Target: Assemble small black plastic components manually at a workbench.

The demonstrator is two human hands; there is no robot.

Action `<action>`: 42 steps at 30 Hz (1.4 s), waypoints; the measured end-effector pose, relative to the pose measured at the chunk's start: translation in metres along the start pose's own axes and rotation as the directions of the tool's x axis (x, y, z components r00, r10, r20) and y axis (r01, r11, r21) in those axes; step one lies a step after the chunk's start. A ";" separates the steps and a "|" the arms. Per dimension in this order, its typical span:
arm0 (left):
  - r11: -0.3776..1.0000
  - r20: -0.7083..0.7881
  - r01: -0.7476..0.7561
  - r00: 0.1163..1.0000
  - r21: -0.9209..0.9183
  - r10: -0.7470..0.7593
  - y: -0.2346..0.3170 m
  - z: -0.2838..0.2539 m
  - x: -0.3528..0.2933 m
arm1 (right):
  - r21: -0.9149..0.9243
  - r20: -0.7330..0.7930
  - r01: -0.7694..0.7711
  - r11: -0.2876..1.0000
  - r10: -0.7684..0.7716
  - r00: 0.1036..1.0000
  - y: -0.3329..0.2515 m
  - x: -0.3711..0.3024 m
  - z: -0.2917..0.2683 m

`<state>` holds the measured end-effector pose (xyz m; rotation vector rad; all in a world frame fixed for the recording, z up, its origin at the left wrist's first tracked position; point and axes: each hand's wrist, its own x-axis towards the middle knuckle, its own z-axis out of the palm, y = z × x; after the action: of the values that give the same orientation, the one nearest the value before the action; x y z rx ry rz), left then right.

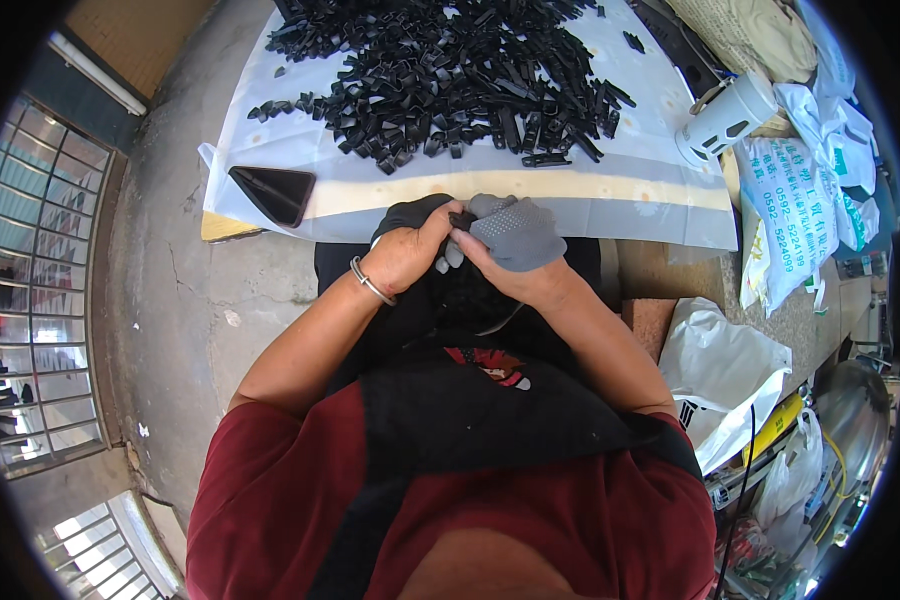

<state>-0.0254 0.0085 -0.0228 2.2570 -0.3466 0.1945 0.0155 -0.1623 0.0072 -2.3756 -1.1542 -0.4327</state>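
My left hand (406, 248), in a black fingerless-looking glove with a metal bangle at the wrist, meets my right hand (515, 240) at the table's near edge. Grey dotted glove fabric covers my right hand, its thumb bare. Between the thumbs and fingers of both hands is a small black plastic piece (460, 221); its exact shape is mostly hidden. Beyond them, a big heap of black plastic pieces (420, 110) spreads over the covered table, some bent like clips, others long and narrow. Dark material fills my lap below the hands, too dim to make out.
A dark phone (275, 193) lies at the table's near left corner. On the right stand a white tumbler (727, 118) and printed plastic bags (792, 215). A white bag (722, 365) sits beside my right arm. Barred windows (40, 300) line the left.
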 end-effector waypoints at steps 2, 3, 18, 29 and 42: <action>0.888 0.015 0.258 0.962 -0.379 -0.273 0.020 -0.003 0.007 | 0.128 0.018 -0.062 0.990 0.060 0.998 -0.002 0.000 -0.002; 0.889 0.012 0.259 0.961 -0.378 -0.275 0.019 -0.003 0.008 | 0.175 0.021 -0.064 0.982 0.061 0.998 -0.004 0.002 -0.007; 0.892 0.031 0.310 0.948 -0.331 -0.318 0.023 -0.017 0.011 | 0.012 -0.025 -0.002 1.000 0.002 1.000 -0.004 -0.014 -0.018; 0.995 -0.024 0.074 0.997 -0.069 -0.076 0.027 -0.014 0.014 | -0.005 -0.035 0.090 0.996 -0.091 0.995 -0.001 -0.011 -0.013; 0.993 -0.035 0.063 0.997 -0.097 -0.066 0.029 0.001 -0.004 | -0.104 -0.004 0.035 0.994 -0.035 0.999 -0.020 -0.021 -0.022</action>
<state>-0.0388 -0.0098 -0.0034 2.1630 -0.2566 0.1835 -0.0145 -0.1766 0.0213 -2.4438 -1.1995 -0.5222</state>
